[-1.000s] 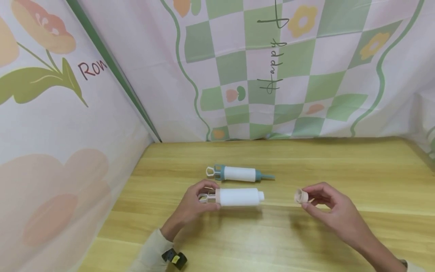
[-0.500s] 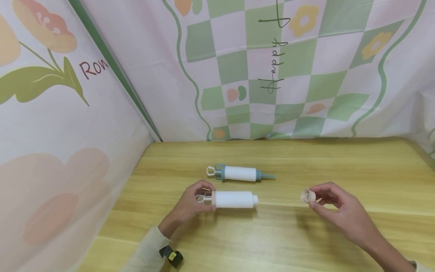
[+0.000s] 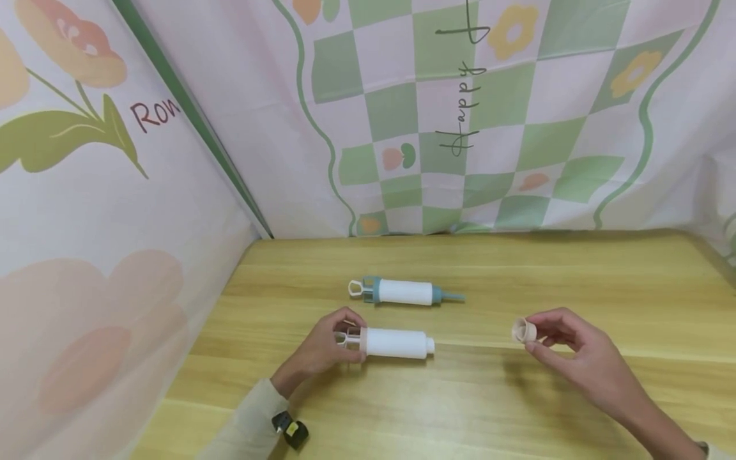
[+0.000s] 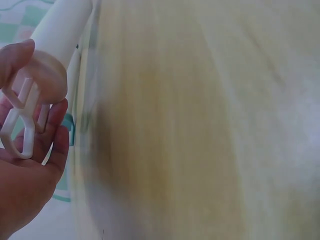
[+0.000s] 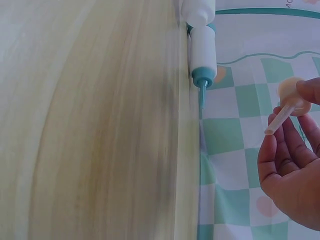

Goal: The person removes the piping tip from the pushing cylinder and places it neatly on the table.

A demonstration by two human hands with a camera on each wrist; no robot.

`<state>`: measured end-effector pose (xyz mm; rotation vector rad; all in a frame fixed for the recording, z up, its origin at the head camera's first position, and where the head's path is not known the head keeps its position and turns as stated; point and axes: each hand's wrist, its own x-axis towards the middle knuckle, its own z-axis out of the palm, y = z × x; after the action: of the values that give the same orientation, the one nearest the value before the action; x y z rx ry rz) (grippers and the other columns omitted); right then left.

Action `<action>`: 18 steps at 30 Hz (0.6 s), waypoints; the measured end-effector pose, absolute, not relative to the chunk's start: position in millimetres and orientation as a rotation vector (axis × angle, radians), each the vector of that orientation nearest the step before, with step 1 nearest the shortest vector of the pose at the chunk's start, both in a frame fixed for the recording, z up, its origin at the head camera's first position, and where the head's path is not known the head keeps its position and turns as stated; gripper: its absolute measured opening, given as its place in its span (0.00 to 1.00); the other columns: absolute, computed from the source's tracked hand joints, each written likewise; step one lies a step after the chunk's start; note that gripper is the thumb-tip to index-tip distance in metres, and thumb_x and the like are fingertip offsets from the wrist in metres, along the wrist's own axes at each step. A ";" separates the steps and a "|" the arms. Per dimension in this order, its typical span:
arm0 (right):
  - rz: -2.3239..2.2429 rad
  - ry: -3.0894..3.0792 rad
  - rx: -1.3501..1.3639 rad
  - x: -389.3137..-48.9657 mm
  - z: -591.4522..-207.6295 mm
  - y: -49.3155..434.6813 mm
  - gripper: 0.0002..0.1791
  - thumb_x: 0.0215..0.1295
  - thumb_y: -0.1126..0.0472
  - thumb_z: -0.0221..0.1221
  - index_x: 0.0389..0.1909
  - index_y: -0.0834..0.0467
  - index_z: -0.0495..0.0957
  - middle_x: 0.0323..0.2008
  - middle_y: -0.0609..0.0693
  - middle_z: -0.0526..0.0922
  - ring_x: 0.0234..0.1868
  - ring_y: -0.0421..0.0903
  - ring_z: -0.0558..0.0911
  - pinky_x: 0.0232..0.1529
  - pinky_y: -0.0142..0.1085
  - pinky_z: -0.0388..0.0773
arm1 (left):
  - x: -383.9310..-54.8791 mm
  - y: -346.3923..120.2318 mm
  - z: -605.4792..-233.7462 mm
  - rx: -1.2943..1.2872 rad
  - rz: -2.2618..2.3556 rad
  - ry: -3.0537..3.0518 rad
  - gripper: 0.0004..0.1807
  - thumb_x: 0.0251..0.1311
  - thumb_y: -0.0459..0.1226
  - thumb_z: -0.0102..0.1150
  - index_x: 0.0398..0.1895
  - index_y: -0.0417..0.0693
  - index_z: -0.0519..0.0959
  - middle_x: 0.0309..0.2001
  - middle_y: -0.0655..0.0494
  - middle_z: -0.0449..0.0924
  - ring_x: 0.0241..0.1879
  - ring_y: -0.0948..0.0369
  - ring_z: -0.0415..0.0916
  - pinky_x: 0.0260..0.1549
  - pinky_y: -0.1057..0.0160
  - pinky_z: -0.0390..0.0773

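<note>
My left hand (image 3: pixel 330 345) grips a large white plastic syringe (image 3: pixel 397 343) around its beige collar, thumb on the near side. The syringe lies level, its short bare neck pointing right. Its looped plunger handle (image 4: pixel 22 120) shows between my fingers in the left wrist view. To the right, apart from the syringe, my right hand (image 3: pixel 581 358) pinches a beige nozzle cap (image 3: pixel 524 330) between thumb and fingers, its hollow side facing left. The cap's thin tube (image 5: pixel 280 119) points toward my palm. Whether the syringe touches the table cannot be told.
A second white syringe (image 3: pixel 405 292) with teal collar and teal nozzle lies on the wooden table (image 3: pixel 575 275), just behind the held one. Patterned cloth (image 3: pixel 437 115) hangs along the table's back edge, and another cloth (image 3: pixel 144 211) stands at the left.
My left hand has moved the white syringe slightly left and nearer to me. My right hand has shifted a little to the right with the nozzle cap. The teal syringe stays in place.
</note>
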<state>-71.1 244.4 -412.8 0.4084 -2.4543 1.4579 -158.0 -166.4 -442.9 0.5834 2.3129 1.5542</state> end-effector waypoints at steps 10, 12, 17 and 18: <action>1.443 -2.451 0.406 -71.0 -412.8 246.0 0.20 0.58 0.75 0.67 0.51 0.61 0.77 0.43 0.48 0.84 0.40 0.39 0.81 0.42 0.23 0.76 | -158.9 -166.5 -446.1 0.611 1.505 2.334 0.27 0.45 0.29 0.76 0.49 0.50 0.75 0.50 0.52 0.79 0.50 0.52 0.77 0.50 0.50 0.77; 1.446 -2.449 0.404 -70.8 -413.1 246.4 0.20 0.58 0.75 0.67 0.51 0.62 0.77 0.43 0.49 0.84 0.40 0.39 0.81 0.42 0.23 0.76 | -158.5 -166.6 -446.8 0.625 1.465 2.368 0.27 0.45 0.29 0.76 0.48 0.52 0.75 0.49 0.55 0.80 0.49 0.54 0.77 0.50 0.51 0.77; 1.447 -2.449 0.398 -70.2 -413.8 247.4 0.20 0.58 0.75 0.67 0.51 0.62 0.77 0.43 0.48 0.83 0.40 0.39 0.81 0.42 0.23 0.76 | -156.4 -165.6 -446.1 0.666 1.379 2.447 0.27 0.45 0.28 0.76 0.48 0.54 0.75 0.46 0.60 0.80 0.47 0.58 0.77 0.50 0.53 0.77; 1.446 -2.448 0.397 -70.1 -413.8 247.6 0.20 0.58 0.75 0.67 0.51 0.62 0.77 0.43 0.48 0.83 0.40 0.39 0.81 0.42 0.23 0.76 | -155.9 -165.2 -445.5 0.672 1.367 2.455 0.27 0.46 0.28 0.76 0.47 0.54 0.74 0.47 0.60 0.80 0.48 0.58 0.77 0.50 0.53 0.77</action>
<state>-70.1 247.6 -413.8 0.3974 -2.4483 1.4464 -155.9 -165.2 -445.5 0.6723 2.4553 1.3668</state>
